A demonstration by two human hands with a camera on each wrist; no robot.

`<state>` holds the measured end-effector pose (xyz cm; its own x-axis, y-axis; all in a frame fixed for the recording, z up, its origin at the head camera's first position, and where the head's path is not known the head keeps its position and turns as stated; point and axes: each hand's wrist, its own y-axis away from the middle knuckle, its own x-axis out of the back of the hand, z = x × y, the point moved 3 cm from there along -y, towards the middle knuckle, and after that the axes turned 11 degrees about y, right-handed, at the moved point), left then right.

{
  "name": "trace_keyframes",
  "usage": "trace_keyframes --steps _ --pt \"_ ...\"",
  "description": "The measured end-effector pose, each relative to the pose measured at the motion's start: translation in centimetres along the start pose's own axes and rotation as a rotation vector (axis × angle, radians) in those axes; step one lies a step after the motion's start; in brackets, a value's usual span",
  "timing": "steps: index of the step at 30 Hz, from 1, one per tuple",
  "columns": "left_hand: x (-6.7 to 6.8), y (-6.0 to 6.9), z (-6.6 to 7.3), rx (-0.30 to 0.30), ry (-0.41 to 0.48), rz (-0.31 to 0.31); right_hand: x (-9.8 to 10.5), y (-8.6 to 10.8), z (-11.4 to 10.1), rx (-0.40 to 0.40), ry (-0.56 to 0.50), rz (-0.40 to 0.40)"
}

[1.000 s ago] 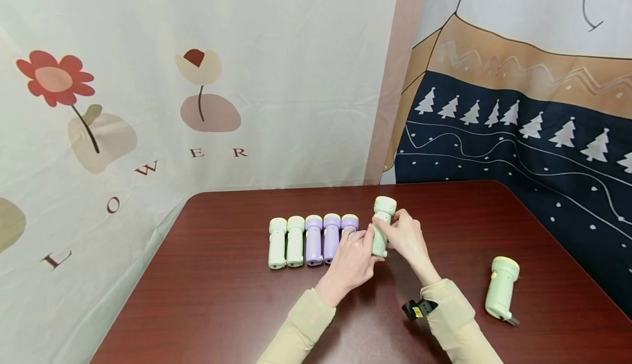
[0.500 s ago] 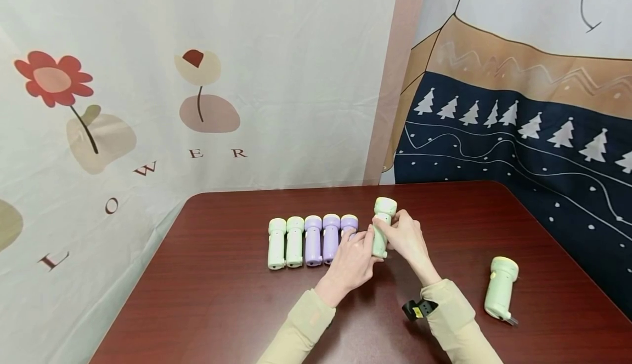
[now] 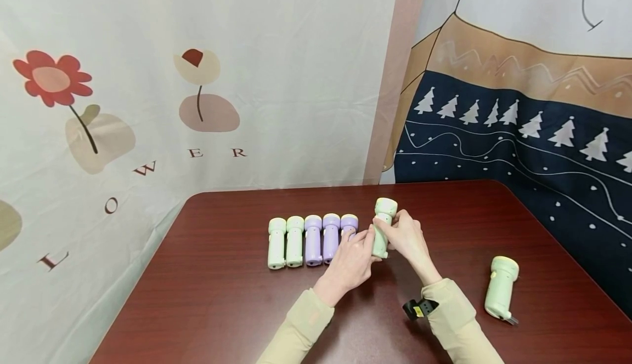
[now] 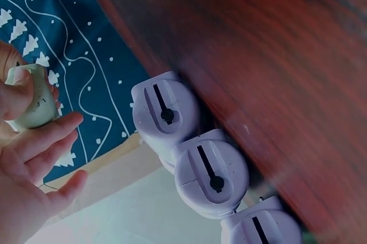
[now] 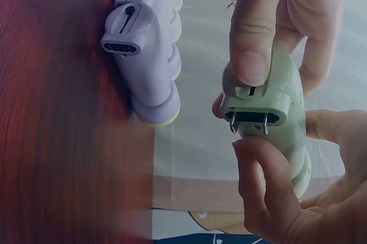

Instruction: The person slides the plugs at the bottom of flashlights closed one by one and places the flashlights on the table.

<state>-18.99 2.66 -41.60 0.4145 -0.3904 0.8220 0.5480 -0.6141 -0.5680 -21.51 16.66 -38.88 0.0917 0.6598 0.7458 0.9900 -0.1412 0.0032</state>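
In the head view, both hands hold a pale green flashlight [image 3: 382, 238] tilted over the table, with its head pointing away. My right hand [image 3: 406, 238] grips its body from the right. My left hand [image 3: 349, 260] pinches the tail end, its other fingers partly extended in the left wrist view. Close up in the right wrist view, two metal plug prongs [image 5: 265, 122] stick out from the tail, and the left thumb [image 5: 252, 63] presses on the slotted slider. Several purple flashlights [image 3: 313, 243] lie just left; my left hand partly hides the nearest one.
Two green flashlights [image 3: 277, 246] continue the row on the left. Another green flashlight [image 3: 501, 287] lies apart at the right, its prongs out. The dark red wooden table [image 3: 207, 298] ends at a printed cloth backdrop [image 3: 296, 79].
The held flashlight dips very slightly, and the left hand shifts a little at its tail. Otherwise both hands and the row stay put.
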Motion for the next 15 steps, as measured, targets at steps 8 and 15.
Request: trace_keyframes --steps 8,15 --pt "0.19 0.10 0.07 0.002 -0.007 -0.058 0.01 -0.03 -0.02 -0.008 0.004 -0.016" --pt "0.29 0.06 0.12 0.004 -0.003 -0.081 0.06 -0.04 -0.05 -0.002 0.022 -0.016"
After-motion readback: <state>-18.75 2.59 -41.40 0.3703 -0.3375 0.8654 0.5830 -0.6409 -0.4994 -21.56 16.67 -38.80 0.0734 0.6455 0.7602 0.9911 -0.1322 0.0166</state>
